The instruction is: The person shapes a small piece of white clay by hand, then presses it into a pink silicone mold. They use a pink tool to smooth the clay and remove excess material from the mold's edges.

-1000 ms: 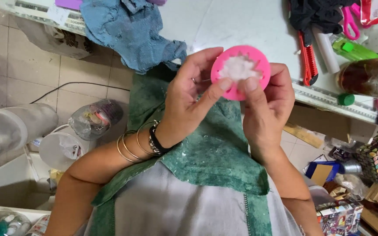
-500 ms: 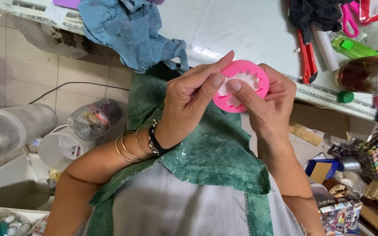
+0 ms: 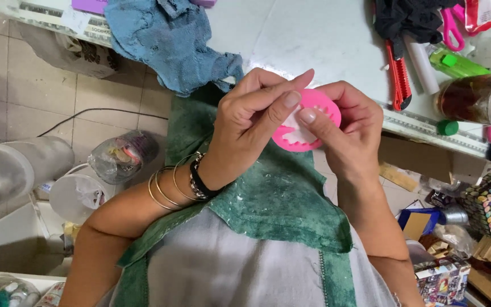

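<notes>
A round pink silicone mould [image 3: 308, 122] with white material in its hollow is held above my lap, over a green apron [image 3: 268, 210]. My left hand [image 3: 254, 122], with bangles and a black band on the wrist, grips the mould's left side, its thumb pressing onto the white filling. My right hand [image 3: 350, 133] cups the mould from the right, its thumb also on the white filling. Both hands cover much of the mould.
A white worktable [image 3: 313, 34] lies ahead with a blue rag [image 3: 169, 40], a red box cutter [image 3: 396, 74], pink-handled scissors [image 3: 450, 28], a green marker [image 3: 456, 62] and a brown bottle [image 3: 473, 94]. Plastic containers [image 3: 12, 167] stand on the tiled floor at left; boxes and clutter at right.
The mould has tilted and dropped slightly towards my lap. Both thumbs have moved onto the white filling, and my hands now cover more of it.
</notes>
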